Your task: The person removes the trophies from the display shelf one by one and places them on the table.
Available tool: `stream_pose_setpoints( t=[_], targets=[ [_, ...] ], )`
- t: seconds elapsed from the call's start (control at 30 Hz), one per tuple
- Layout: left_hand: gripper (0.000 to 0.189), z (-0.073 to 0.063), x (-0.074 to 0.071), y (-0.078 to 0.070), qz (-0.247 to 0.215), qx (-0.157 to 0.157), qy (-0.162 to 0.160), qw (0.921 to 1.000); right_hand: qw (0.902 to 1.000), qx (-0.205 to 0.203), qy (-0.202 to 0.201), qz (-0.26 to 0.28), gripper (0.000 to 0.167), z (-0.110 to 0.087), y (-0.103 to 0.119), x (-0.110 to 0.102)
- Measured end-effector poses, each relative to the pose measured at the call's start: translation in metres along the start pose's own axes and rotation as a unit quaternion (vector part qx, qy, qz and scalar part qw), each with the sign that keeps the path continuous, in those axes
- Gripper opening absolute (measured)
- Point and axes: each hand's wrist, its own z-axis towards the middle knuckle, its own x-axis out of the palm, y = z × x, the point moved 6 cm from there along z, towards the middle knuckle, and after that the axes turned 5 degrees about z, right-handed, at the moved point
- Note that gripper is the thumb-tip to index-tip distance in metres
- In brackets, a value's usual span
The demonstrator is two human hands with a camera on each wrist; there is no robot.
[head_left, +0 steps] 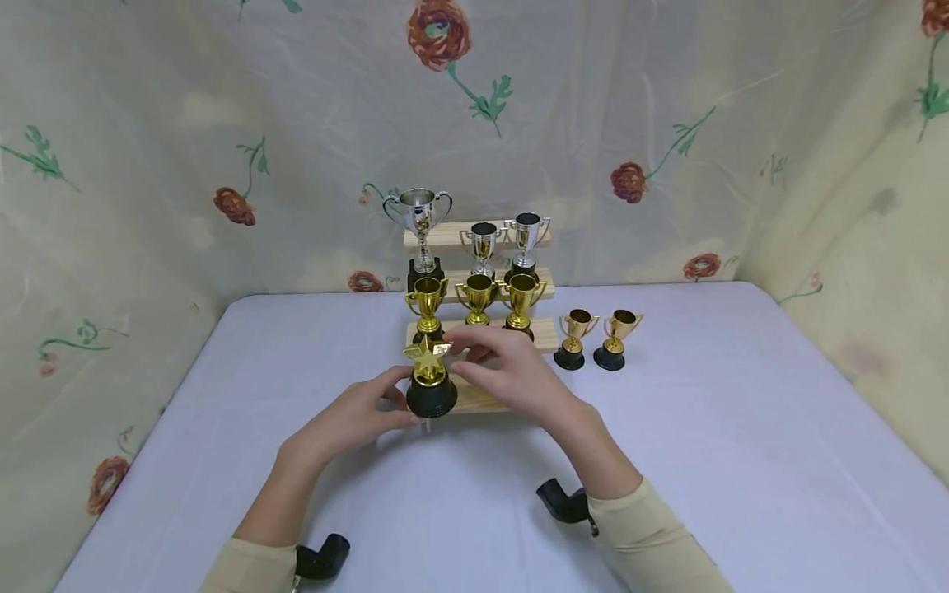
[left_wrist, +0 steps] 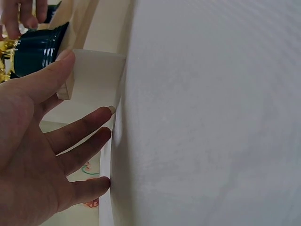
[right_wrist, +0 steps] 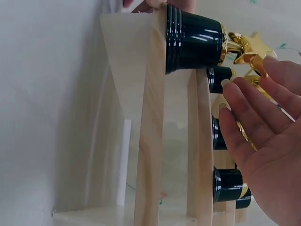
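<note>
A gold star trophy [head_left: 430,362] with a black base [right_wrist: 193,40] stands upright at the left end of the lowest wooden step [right_wrist: 153,127]. My left hand [head_left: 356,420] is around the left of that base. In the left wrist view, its thumb [left_wrist: 56,70] lies at the base's lower edge and the step's end, while the other fingers spread out straight. My right hand [head_left: 511,371] is at the star's right side, fingers loosely bent. In the right wrist view one fingertip overlaps a star point and the palm holds nothing.
Behind the star, the stepped stand carries three gold cups [head_left: 479,298], two smaller silver cups [head_left: 527,235] and a tall silver cup [head_left: 419,218]. Two gold cups [head_left: 575,329] [head_left: 619,331] stand on the white table [head_left: 741,428], right of the stand. A flowered curtain [head_left: 311,148] hangs behind.
</note>
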Motion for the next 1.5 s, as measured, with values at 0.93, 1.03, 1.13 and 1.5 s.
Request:
stream_pose_setpoints(
  t=[0.93, 1.03, 1.13, 1.5],
  targets=[
    [0.068, -0.001, -0.001, 0.001, 0.006, 0.000, -0.001, 1.0000, 0.9980, -0.029, -0.056, -0.005, 0.021, 0.007, 0.006, 0.017],
    [0.065, -0.001, -0.001, 0.001, 0.006, 0.000, -0.001, 1.0000, 0.9972, -0.038, -0.065, -0.004, 0.019, 0.006, 0.006, 0.017],
    [0.063, -0.001, -0.001, 0.000, 0.006, -0.001, 0.000, 1.0000, 0.9953, -0.051, -0.082, -0.004, 0.017, 0.004, 0.008, 0.015],
    [0.066, 0.000, -0.001, 0.000, 0.017, -0.002, 0.002, 0.9999, 0.9946, -0.044, -0.094, 0.009, 0.021, 0.002, 0.007, 0.006]
  ],
)
